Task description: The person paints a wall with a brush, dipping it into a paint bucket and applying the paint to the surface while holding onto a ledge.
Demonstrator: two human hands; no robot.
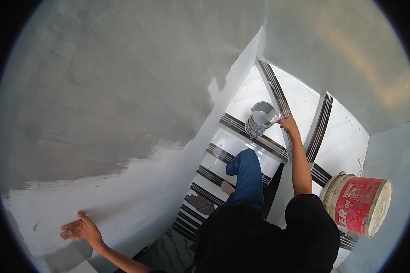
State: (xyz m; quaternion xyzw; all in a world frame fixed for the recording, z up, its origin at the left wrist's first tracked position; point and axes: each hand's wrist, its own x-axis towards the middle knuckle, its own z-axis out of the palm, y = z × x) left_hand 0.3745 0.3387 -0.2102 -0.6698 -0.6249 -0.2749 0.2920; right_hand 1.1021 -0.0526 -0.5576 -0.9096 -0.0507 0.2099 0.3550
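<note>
My right hand (288, 123) is closed around a paintbrush (275, 117), whose pale head reaches over the rim of a small metal bucket (255, 128). Greyish-white liquid (259, 117) shows inside that bucket, which stands on a white stair tread near a black-striped edge. Out to the left, my left hand (82, 230) is held open, fingers apart, against or just in front of the white-coated lower wall (136, 191); whether it touches cannot be told. Above the ragged white band, the wall (105, 91) is grey.
A red and cream paint pail (357, 204) stands on the stairs at the right. White steps with black striped edges (319, 127) turn around the corner. A dark cloth (201, 204) lies on the lower steps beside my foot (227, 187). My bent knee (247, 159) is below the bucket.
</note>
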